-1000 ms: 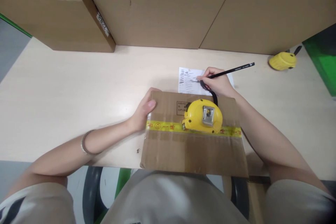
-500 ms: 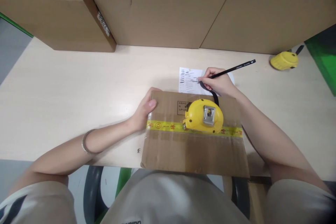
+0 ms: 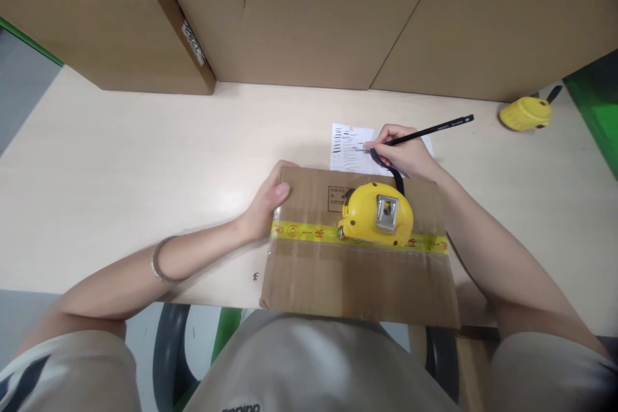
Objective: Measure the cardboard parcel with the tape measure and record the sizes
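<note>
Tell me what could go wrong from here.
The tape measure rests on the box and might slide if the box tips.
The box appears to reach past the near edge of the table, so it could tip should the left hand let go.
The strap runs close to the right hand and might snag the pencil.

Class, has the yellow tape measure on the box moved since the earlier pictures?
No. Judged against the large cardboard panel behind, the tape measure shows no clear shift, and it rests at the same place on the box.
</note>
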Action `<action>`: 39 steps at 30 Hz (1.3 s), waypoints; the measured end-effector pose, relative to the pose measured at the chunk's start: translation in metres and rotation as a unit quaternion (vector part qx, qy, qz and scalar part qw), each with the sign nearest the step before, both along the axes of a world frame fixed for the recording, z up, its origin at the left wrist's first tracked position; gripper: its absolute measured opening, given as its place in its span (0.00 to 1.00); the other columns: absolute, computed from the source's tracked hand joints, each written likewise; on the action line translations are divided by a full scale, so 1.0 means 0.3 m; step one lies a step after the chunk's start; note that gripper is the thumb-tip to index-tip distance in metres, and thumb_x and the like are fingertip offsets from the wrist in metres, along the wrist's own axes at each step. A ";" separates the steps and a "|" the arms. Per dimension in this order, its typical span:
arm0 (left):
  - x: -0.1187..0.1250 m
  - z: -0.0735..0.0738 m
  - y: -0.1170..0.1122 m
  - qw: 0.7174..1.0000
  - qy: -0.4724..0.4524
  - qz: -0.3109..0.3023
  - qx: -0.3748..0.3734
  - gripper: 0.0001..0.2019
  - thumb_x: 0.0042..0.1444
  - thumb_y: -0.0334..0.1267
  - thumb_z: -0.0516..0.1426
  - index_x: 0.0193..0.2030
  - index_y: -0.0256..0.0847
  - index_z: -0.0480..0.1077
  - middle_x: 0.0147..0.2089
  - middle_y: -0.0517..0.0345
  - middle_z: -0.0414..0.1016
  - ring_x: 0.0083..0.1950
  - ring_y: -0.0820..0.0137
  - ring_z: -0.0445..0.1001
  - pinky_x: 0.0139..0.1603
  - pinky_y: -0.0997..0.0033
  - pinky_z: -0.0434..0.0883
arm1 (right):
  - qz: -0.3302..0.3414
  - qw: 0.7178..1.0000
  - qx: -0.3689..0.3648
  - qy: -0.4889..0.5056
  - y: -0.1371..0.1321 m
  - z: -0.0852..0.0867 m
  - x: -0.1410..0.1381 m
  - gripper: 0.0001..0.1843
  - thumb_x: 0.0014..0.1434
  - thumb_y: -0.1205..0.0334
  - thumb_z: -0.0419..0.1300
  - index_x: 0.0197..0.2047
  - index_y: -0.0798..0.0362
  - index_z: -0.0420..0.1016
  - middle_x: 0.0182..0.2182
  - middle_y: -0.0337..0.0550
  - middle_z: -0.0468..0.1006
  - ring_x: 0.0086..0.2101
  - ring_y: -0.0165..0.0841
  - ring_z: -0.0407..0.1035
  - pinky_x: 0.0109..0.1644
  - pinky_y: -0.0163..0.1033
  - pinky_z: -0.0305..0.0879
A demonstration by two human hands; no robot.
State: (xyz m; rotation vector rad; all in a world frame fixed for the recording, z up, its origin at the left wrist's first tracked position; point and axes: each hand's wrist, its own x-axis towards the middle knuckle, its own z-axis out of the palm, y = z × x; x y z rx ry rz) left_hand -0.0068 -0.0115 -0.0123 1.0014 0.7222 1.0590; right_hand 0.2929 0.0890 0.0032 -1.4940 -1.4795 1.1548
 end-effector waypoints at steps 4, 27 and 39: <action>0.001 0.000 -0.003 1.000 -0.001 0.000 0.010 0.27 0.60 0.67 0.64 0.49 0.45 0.71 0.44 0.54 0.76 0.42 0.62 0.76 0.40 0.61 0.74 | -0.005 1.000 0.009 0.002 0.003 -0.007 0.003 0.24 0.55 0.60 0.80 0.24 0.50 0.68 0.15 0.33 0.68 0.16 0.22 0.58 0.19 0.32 0.57; 0.003 0.001 -0.002 1.000 0.006 0.003 0.014 0.27 0.60 0.67 0.64 0.49 0.45 0.71 0.43 0.54 0.75 0.42 0.61 0.75 0.41 0.61 0.73 | -0.075 0.996 0.047 0.031 0.013 -0.067 0.008 0.23 0.54 0.57 0.79 0.25 0.48 0.67 0.20 0.36 0.73 0.18 0.26 0.63 0.20 0.36 0.63; -0.004 -0.004 -0.001 1.000 0.011 0.002 0.013 0.27 0.60 0.67 0.64 0.50 0.45 0.71 0.44 0.54 0.76 0.43 0.61 0.75 0.41 0.61 0.73 | -0.059 0.997 0.042 0.019 0.003 -0.045 0.002 0.20 0.56 0.62 0.77 0.24 0.48 0.69 0.18 0.35 0.71 0.18 0.25 0.62 0.21 0.36 0.60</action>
